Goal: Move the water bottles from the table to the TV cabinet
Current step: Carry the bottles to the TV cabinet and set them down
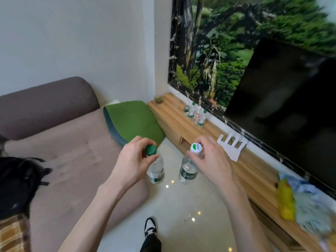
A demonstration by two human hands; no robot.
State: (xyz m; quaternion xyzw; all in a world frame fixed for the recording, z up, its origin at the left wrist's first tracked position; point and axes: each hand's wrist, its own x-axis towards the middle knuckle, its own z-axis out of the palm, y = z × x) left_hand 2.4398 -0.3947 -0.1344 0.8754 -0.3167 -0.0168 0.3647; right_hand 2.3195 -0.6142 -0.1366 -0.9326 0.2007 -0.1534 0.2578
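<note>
Head view, one frame, some motion blur at R edge; left hand (135, 160) grasps green-cap bottle (156, 168) by the neck, fingers wrapped just under the green cap, bottle hanging upright in the air above the pale floor (174, 202); right hand (209, 160) grasps white-cap bottle (188, 171) the same way, fingertips pinched round the white cap w/ green logo, bottle upright, dark green label low on the body; both bottles clear, look full or nearly so, side by side, near each other but apart, neither touching any surface; both are short of the TV cabinet (183, 124), a long light-wood unit running along the R wall; on cabinet top, far end, a cluster of approx. four more bottles (195, 113) stands upright close to the wall, green caps on at least some; a small glass w/ greenish contents (158, 99) sits at the far corner; a white cut-out card piece (232, 146) lies on the top just beyond the right hand; nearer cam. on the top, a yellow item (286, 199) beside pale blue cloth (309, 206), details blurred; black TV screen (283, 106) stands above the cabinet in front of a tree mural (227, 42); L side: brown sofa (63, 139) w/ green cushion (134, 119) at its far end, black bag (18, 182) at near end; one black-and-white shoe (150, 226) visible on floor below the arms.
</note>
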